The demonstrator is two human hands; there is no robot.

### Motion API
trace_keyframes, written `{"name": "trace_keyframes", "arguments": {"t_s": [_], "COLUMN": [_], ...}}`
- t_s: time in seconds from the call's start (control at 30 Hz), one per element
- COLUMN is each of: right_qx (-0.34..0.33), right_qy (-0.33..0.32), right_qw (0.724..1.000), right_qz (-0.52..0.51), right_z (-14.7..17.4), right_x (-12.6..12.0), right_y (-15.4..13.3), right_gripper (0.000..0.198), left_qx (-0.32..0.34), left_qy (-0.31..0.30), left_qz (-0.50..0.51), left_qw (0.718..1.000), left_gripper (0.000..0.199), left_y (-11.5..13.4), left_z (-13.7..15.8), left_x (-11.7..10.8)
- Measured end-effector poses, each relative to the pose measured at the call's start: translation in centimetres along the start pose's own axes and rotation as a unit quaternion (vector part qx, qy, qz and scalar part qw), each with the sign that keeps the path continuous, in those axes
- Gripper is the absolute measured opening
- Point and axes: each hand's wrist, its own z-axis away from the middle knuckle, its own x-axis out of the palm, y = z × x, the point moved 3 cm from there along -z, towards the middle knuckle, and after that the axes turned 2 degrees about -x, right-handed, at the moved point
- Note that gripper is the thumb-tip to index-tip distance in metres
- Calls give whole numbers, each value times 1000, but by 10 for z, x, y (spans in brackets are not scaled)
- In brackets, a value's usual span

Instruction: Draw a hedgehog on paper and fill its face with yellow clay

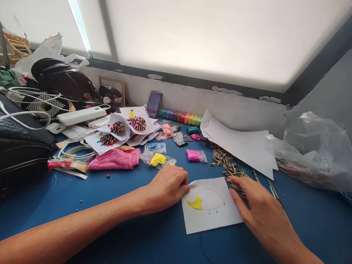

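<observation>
A white sheet of paper (pixel 211 220) lies on the blue table in front of me. It bears a pencil outline of a rounded animal with short legs, and yellow clay (pixel 195 204) fills the pointed head. At the sheet's upper left corner my left hand (pixel 169 187) is closed, thumb and curled fingers at the paper edge. My right hand (pixel 258 205) is at the right edge, thumb and fingers apart, reaching over striped sunflower seeds (pixel 232 169); its fingertips are beside the pile. No object shows between those fingers.
Beyond the hands lie yellow clay on a bag (pixel 157 160), a pink clay packet (pixel 193 155) and a pink cloth (pixel 115 159). Finished seed pictures (pixel 118 128) sit back left. Blank paper (pixel 242 146), pen-like tools (pixel 272 189) and a plastic bag (pixel 316 154) are at right.
</observation>
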Motion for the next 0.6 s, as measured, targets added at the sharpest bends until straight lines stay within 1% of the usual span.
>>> {"name": "trace_keyframes", "arguments": {"t_s": [0.1,0.13,0.17,0.2,0.23,0.27,0.33,0.4,0.47,0.5,0.53,0.6], "right_qx": [27,26,21,-1,-28,-69,-111,-131,-144,-150,-149,-149], "right_qy": [100,113,118,115,97,71,29,13,12,11,5,1], "right_qw": [995,993,993,993,994,994,993,991,987,985,984,983], "right_qz": [4,-7,-23,-37,-51,-52,-24,28,71,84,96,111], "right_z": [-3,-3,-4,-3,-2,-1,4,9,13,14,15,16], "right_x": [-20,-23,-25,-24,-21,-16,-4,7,16,19,22,26], "right_y": [-1,-4,-7,-13,-18,-25,-32,-33,-29,-26,-22,-18], "right_gripper": [26,24,23,20,19,20,24,29,33,35,36,37], "left_qx": [-30,-46,-61,-72,-76,-73,-49,-10,36,55,67,103], "left_qy": [32,45,56,58,54,49,31,-3,-77,-102,-88,-20], "left_qz": [34,54,75,94,104,109,108,124,169,176,152,68], "left_qw": [998,996,994,991,990,990,992,992,982,978,982,992], "left_gripper": [13,13,11,10,13,18,23,20,24,27,27,25], "left_y": [-3,-5,-6,-7,-7,-6,-2,5,12,14,14,9], "left_z": [1,1,0,0,0,0,2,7,12,14,15,15], "left_x": [-2,-3,-4,-4,-4,-4,-4,-4,-3,-4,-6,-10]}}
